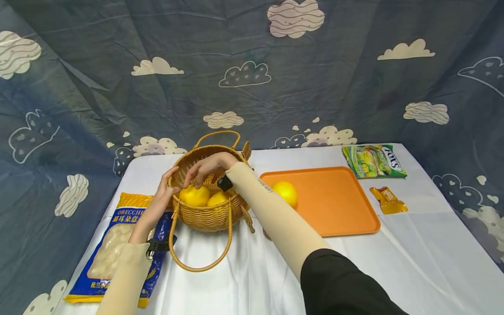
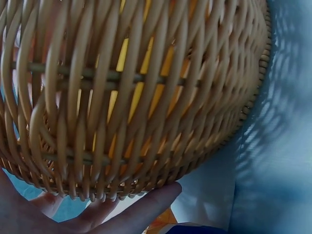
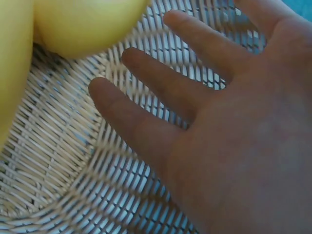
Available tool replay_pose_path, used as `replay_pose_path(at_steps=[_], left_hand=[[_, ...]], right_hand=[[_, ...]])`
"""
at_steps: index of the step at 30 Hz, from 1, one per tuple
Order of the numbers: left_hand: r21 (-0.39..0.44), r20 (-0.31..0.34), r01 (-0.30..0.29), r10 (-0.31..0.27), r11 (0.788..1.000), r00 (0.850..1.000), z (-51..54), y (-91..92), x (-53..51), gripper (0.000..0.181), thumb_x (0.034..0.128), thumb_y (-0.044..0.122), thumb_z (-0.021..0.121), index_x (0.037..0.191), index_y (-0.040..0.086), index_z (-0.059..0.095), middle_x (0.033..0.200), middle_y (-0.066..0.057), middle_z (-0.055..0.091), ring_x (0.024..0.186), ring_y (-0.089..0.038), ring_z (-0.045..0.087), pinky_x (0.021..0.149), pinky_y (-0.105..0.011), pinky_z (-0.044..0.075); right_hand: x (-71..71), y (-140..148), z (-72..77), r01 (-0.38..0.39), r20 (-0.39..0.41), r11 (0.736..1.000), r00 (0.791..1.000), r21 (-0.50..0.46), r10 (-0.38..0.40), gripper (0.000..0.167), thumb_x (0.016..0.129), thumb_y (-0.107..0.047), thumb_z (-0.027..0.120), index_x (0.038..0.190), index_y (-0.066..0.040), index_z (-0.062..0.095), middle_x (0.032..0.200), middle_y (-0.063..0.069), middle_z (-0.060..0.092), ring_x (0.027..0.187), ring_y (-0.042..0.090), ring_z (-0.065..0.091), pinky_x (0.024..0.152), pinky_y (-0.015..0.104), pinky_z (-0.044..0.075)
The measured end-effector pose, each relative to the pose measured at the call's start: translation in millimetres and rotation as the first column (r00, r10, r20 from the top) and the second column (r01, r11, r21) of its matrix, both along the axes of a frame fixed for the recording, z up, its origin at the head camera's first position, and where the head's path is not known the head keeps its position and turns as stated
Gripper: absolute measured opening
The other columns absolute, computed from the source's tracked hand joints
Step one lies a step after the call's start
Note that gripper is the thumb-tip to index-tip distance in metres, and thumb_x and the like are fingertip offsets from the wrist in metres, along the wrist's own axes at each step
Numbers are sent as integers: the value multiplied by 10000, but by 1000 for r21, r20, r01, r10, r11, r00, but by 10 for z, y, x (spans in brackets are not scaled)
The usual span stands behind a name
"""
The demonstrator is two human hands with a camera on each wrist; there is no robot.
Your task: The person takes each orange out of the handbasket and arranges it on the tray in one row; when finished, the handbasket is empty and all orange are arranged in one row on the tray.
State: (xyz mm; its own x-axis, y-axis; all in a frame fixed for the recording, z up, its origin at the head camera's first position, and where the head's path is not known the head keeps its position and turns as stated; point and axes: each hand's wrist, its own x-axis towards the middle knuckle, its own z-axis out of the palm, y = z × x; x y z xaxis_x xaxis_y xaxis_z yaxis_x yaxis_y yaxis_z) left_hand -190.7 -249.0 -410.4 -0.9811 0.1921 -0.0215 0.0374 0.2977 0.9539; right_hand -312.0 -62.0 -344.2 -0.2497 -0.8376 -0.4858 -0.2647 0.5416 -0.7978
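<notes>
A round wicker basket (image 1: pixel 206 217) with looped handles stands left of the middle of the table. Two smooth yellow fruits (image 1: pixel 194 195) lie inside it and show through the weave in the left wrist view. My left hand (image 1: pixel 159 201) holds the basket's left rim, fingers against the wickerwork. My right hand (image 1: pixel 210 168) reaches down into the basket over the fruits. In the right wrist view its fingers (image 3: pixel 151 92) are spread beside the fruits, with nothing held. A third yellow fruit (image 1: pixel 285 194) lies on the left part of an orange tray (image 1: pixel 330 205).
A blue and yellow pasta bag (image 1: pixel 114 249) lies under my left forearm. At the back right is a green FOX'S candy bag (image 1: pixel 374 162), with a small orange-brown packet (image 1: pixel 387 200) nearer. My right forearm crosses the tray's near left corner and hides most of a brownish thing there.
</notes>
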Motion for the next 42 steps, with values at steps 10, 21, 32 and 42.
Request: replay_pose_path(at_steps=[10, 21, 32, 42], left_hand=[[22, -26, 0, 0, 1000, 1000, -15, 29, 3, 619, 957, 159, 325, 1529, 225, 97, 1553, -138, -1, 1211, -432, 323, 813, -485, 434], [35, -61, -3, 5, 999, 998, -43, 4, 7, 615, 958, 167, 333, 1529, 207, 109, 1567, -111, -28, 1286, -428, 234, 918, -541, 339], [24, -58, -12, 14, 1000, 998, -21, 29, 14, 625, 957, 177, 337, 1534, 200, 97, 1568, -122, -32, 1298, -434, 237, 931, -534, 337], [13, -79, -12, 13, 1000, 997, -40, 32, 4, 612, 959, 167, 330, 1530, 186, 111, 1564, -132, 4, 1301, -406, 220, 907, -525, 352]], right_hand=[[74, -106, -131, -13, -24, 998, 1000, 63, 14, 488, 915, 18, 536, 1385, -112, 509, 1491, 46, 362, 1365, 199, 281, 1067, 336, 265], [165, -149, -127, 210, -219, 967, 960, 145, -176, 480, 919, -130, 631, 1326, -247, 404, 1435, 116, 336, 987, 207, 475, 818, 293, 392], [144, -157, -143, 155, -204, 968, 972, 195, -114, 493, 979, -85, 495, 1414, -296, 398, 1456, 104, 272, 831, 181, 493, 745, 293, 490], [134, -125, -130, 197, -114, 970, 977, 142, -182, 421, 972, -100, 527, 1364, -219, 429, 1513, 73, 203, 1072, 272, 493, 784, 362, 505]])
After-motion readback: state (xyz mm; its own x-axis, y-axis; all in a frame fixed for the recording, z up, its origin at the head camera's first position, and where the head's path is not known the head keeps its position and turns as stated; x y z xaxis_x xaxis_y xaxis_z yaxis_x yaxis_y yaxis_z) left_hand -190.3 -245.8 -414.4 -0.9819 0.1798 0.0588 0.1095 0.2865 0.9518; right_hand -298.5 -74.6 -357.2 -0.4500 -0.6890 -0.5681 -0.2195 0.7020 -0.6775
